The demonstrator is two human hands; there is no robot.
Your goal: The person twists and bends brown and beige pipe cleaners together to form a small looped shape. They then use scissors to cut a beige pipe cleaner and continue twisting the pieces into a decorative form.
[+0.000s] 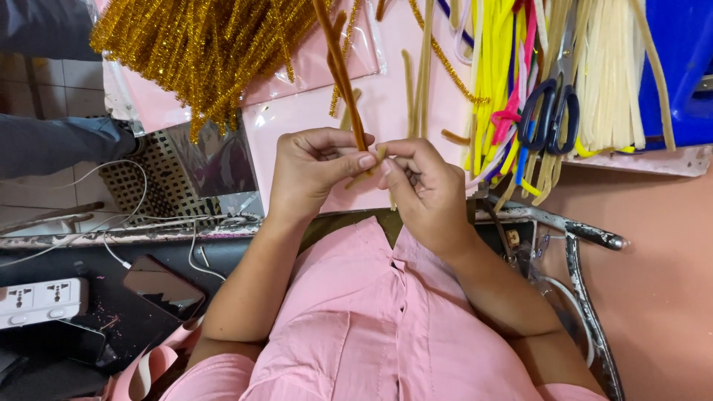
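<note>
Together, both hands [368, 174] pinch brown pipe cleaners [343, 70] between fingertips.

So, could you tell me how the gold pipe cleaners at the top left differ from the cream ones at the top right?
The gold pipe cleaners are glittery and metallic; the cream pipe cleaners look matt and soft. The gold ones fan out in a loose, messy heap, while the cream ones lie straighter, side by side in a bundle. The gold ones lie left of the hands, the cream ones beside the scissors. Both lie untouched on the table.
</note>
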